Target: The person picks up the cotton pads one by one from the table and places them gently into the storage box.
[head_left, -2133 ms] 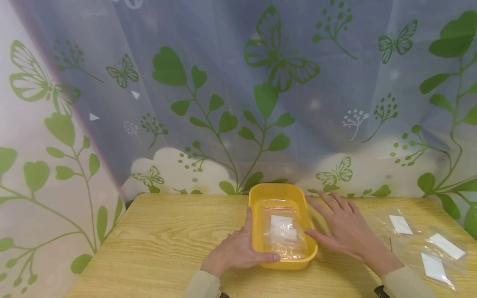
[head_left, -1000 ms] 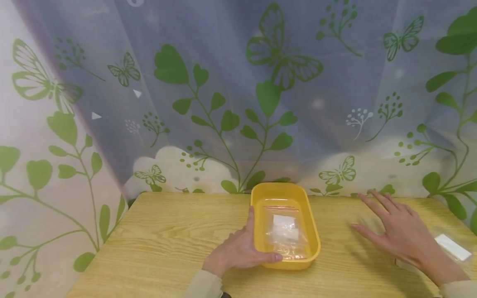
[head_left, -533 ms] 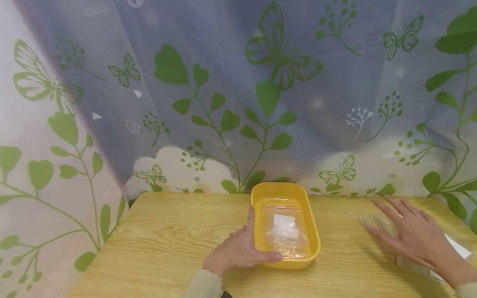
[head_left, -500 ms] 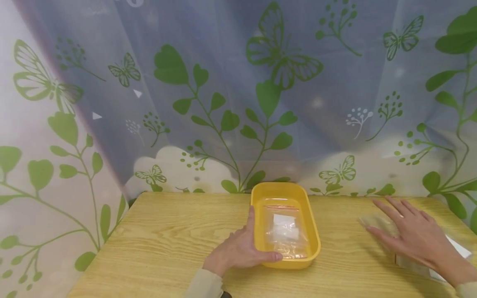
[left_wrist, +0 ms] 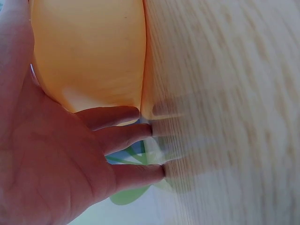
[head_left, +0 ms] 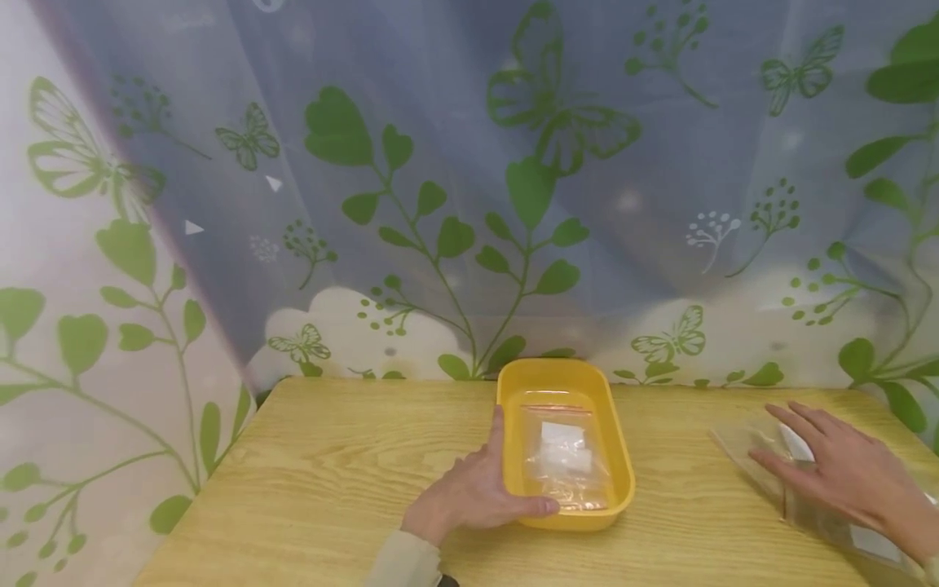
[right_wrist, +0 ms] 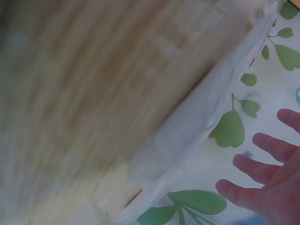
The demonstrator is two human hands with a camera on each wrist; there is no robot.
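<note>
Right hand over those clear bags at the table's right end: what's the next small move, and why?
Probably curl the fingers to pinch the nearest clear bag. The right hand lies flat and open on it, gripping nothing, while the left hand steadies the yellow tray, which holds one bag already.

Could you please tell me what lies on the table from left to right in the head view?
Left hand → yellow tray holding a clear bag → right hand on clear bags at the table's right edge.
</note>
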